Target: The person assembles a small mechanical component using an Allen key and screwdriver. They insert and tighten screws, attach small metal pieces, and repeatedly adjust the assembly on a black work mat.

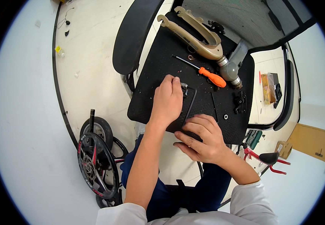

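My left hand is closed in a pinch over the black chair seat. A small grey metal part sticks out beyond its fingertips; most of that part is hidden. A black L-shaped hex key has its short end at this part, and its long arm slants down toward my right hand. My right hand has its fingers apart and slightly bent, with slight blur at the fingertips near the key's long end. I see no firm grip there.
Farther up the seat lie a tan fork with a grey joint, an orange-handled screwdriver, a second hex key, a nut and a black caliper-like part. An armrest rises at left. Wheels stand lower left.
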